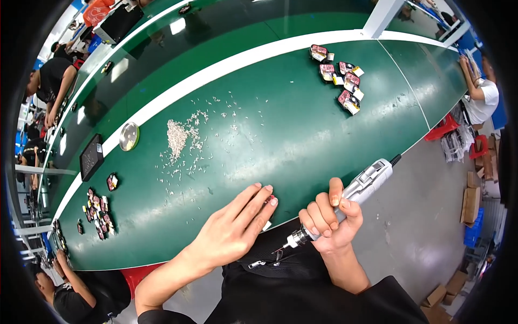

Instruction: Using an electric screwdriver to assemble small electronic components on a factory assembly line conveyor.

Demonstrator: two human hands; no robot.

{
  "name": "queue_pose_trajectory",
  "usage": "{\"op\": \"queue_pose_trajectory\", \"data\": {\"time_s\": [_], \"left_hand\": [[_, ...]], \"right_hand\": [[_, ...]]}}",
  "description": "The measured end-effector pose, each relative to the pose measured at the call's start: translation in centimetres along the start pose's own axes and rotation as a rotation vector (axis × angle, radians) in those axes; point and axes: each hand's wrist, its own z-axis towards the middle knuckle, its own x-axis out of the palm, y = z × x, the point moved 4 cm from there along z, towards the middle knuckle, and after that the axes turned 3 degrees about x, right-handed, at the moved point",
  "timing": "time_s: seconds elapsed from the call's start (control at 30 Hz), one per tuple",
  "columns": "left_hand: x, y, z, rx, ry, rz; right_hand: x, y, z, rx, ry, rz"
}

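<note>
My right hand (333,218) is wrapped round a silver-grey electric screwdriver (368,182), held at a slant off the table's near edge. Its thin bit (279,250) points down to the left, over my dark clothing. At the table's near edge my left hand (232,229) curls its fingers over a small part with a white tab (266,225). A trace of red shows by the fingertips; most of that part is hidden. Beyond my left hand lies a heap of tiny pale screw-like pieces (177,139), with many more scattered round it.
Small black-and-red parts with white tabs (350,81) lie at the far right of the green table (280,140). More such parts (98,216) are clustered at the left. A round dish (129,136) and a black tray (91,157) stand nearby. Other people work around.
</note>
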Motion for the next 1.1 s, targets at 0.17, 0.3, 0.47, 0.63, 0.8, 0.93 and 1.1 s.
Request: {"op": "queue_pose_trajectory", "data": {"time_s": [0.17, 0.3, 0.47, 0.63, 0.8, 0.93, 1.1], "left_hand": [[0.6, -0.2, 0.4, -0.16, -0.027, -0.162], [0.5, -0.2, 1.1, -0.237, -0.059, -0.246], [0.8, -0.1, 1.0, -0.27, -0.099, -0.201], [0.9, 0.0, 1.1, -0.243, -0.102, -0.074], [1.0, 0.4, 1.1, -0.212, -0.117, 0.038], [1.1, 0.5, 1.0, -0.2, -0.175, 0.049], [1.3, -0.3, 1.0, -0.127, -0.156, -0.009]], "right_hand": [[0.4, -0.7, -0.7, 0.026, 0.051, -0.002], [0.4, -1.7, -1.4, 0.052, 0.098, -0.034], [0.5, -3.4, -1.9, 0.13, 0.071, -0.029], [0.4, -4.2, -2.3, 0.133, 0.055, -0.018], [0.3, -4.5, -2.2, 0.157, 0.026, -0.038], [0.2, -4.7, -2.2, 0.16, -0.002, -0.061], [-0.2, -4.8, -2.4, 0.163, -0.061, -0.082]]}}
